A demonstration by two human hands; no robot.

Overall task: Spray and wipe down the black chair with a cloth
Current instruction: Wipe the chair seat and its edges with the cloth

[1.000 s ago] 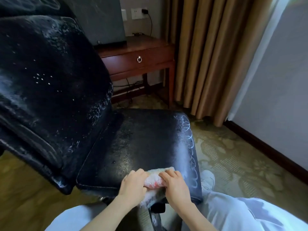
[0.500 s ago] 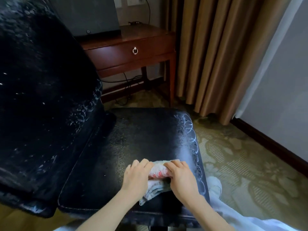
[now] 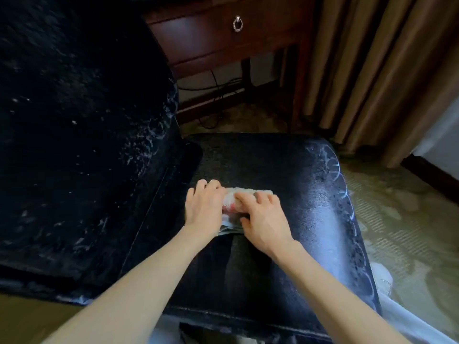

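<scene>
1. Black, worn leather on the chair [image 3: 285, 170]: seat in the middle of the view, backrest [image 3: 74, 132] filling the left side, flecked with white specks along its right edge.
2. Pale cloth [image 3: 239, 198] with a pink patch, bunched up on the middle of the seat, lying flat against the leather.
3. Left hand [image 3: 203, 209] pressed palm down on the left end of the cloth, fingers curled over its far edge; grip closed onto the cloth.
4. Right hand [image 3: 263, 219] pressed on the right end of the cloth, fingers spread over the top of it; grip likewise clamped down on the cloth.
5. Both hands side by side, nearly touching, with only a strip of cloth showing between and beyond them; a grey fold of it sticking out near the wrists.
6. Bare forearms reaching in from the bottom edge, crossing the near half of the seat.
7. Whitish sheen and looping smear marks along the right edge of the seat [image 3: 332, 184], running from far corner to near corner.
8. Dark wooden desk [image 3: 211, 38] behind the chair, with a drawer and a metal ring pull [image 3: 237, 24]; cables hanging below it.
9. Tan curtains [image 3: 372, 70] to the right of the desk, reaching down to a patterned carpet [image 3: 409, 232].
10. White shoe [image 3: 383, 276] just beside the near right corner of the seat.
</scene>
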